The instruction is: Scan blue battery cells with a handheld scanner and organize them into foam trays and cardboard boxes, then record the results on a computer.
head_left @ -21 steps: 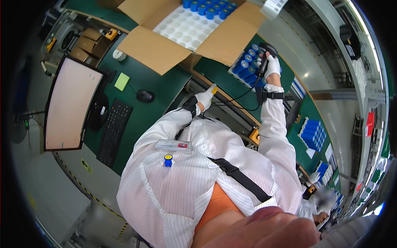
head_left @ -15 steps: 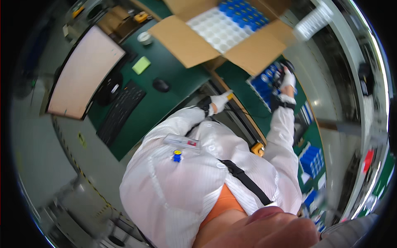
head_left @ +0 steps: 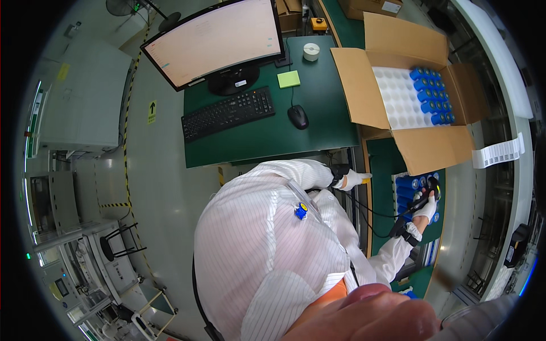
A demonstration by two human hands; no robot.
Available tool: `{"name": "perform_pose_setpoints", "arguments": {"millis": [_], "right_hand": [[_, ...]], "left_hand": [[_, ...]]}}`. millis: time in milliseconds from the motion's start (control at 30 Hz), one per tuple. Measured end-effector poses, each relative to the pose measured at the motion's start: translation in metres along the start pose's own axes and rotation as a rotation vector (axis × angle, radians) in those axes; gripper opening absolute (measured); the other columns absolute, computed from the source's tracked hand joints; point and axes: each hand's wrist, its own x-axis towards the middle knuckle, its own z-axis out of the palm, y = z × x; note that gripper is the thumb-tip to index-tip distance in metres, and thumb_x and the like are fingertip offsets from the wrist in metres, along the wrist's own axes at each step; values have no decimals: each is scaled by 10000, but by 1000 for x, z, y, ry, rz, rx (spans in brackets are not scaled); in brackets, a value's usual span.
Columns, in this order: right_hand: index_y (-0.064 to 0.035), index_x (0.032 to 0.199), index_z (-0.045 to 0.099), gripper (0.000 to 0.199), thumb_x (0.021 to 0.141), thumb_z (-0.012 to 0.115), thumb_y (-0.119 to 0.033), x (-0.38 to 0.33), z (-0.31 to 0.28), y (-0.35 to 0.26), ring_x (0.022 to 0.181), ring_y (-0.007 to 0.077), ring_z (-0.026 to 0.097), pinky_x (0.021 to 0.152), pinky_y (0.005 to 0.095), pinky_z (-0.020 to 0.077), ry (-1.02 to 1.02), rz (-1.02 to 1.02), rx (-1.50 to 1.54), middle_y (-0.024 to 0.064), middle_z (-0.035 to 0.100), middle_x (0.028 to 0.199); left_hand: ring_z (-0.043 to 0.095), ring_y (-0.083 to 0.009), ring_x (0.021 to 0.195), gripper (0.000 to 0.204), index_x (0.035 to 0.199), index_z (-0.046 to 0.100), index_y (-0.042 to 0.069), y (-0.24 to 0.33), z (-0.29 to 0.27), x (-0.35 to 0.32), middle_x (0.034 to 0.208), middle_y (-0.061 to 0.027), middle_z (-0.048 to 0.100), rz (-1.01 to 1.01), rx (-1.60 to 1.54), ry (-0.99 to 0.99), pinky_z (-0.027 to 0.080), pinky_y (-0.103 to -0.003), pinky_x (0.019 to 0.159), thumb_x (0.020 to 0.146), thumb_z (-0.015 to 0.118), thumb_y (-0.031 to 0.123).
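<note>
My right hand (head_left: 425, 209), in a white glove with a dark wrist strap, is closed around a black corded handheld scanner (head_left: 420, 202). The scanner is over a white tray with several blue cylindrical cells (head_left: 405, 192) lying in it, on the green bench at the right. My left hand (head_left: 352, 180), also gloved, rests with fingers stretched out at the bench's wooden edge. Something yellow (head_left: 366, 181) is at its fingertips; I cannot tell what it is. Above the tray, an open cardboard box (head_left: 364, 91) contains a white holder (head_left: 392, 94) with blue cells (head_left: 430, 94) along its right side.
On the green desk (head_left: 324, 136) are a monitor (head_left: 219, 42), a keyboard (head_left: 227, 113), a mouse (head_left: 297, 116), green sticky notes (head_left: 288, 79) and a white roll (head_left: 311, 52). A black cable (head_left: 369, 211) runs toward the scanner. A strip of printed labels (head_left: 498, 152) hangs beside the box.
My view has turned, so the desk and box sit differently in it. The right hand still holds the scanner over the tray, and the left hand is still at the bench edge.
</note>
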Motion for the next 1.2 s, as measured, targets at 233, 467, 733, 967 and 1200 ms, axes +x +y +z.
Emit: {"name": "perform_pose_setpoints", "arguments": {"millis": [233, 467, 733, 967, 1200], "right_hand": [[-47, 1232, 524, 390, 949, 667, -274, -31, -20, 14, 668, 216, 601, 537, 324, 513, 40, -72, 18, 144, 675, 1001], [-94, 1266, 483, 421, 938, 687, -260, -60, 27, 27, 657, 203, 604, 508, 309, 502, 13, -82, -65, 139, 674, 1030], [-100, 1263, 473, 405, 947, 674, -255, -69, 28, 32, 652, 207, 606, 509, 308, 500, 31, -102, -73, 136, 672, 1008], [-155, 1322, 531, 424, 941, 677, -270, -65, 39, 33, 702, 183, 620, 565, 311, 505, 23, -125, -133, 89, 689, 1048], [-115, 1359, 406, 472, 964, 640, -222, -82, 20, 16, 667, 214, 648, 546, 332, 554, 91, -222, -10, 136, 684, 974]], "left_hand": [[598, -159, 852, 818, 1088, 611, -31, 9, 17, 7, 1063, -108, 647, -51, 61, 169, 490, -301, 732, 699, 793, 665], [613, -179, 911, 846, 1123, 605, -23, 3, 1, 16, 1109, -118, 649, -2, -8, 214, 492, -306, 779, 683, 798, 672], [602, -191, 1024, 848, 1243, 560, 15, 85, 43, -30, 1229, -105, 620, -331, 245, 252, 473, -297, 861, 759, 717, 694], [680, -283, 767, 771, 1504, 380, 203, 83, 22, -45, 1157, -152, 670, 683, 1439, 106, 558, -352, 686, 804, 590, -43], [673, -430, 847, 924, 1592, 101, 227, 203, 96, -77, 1102, -266, 670, -156, 1487, -108, 532, -447, 759, 832, 602, 68]]}}
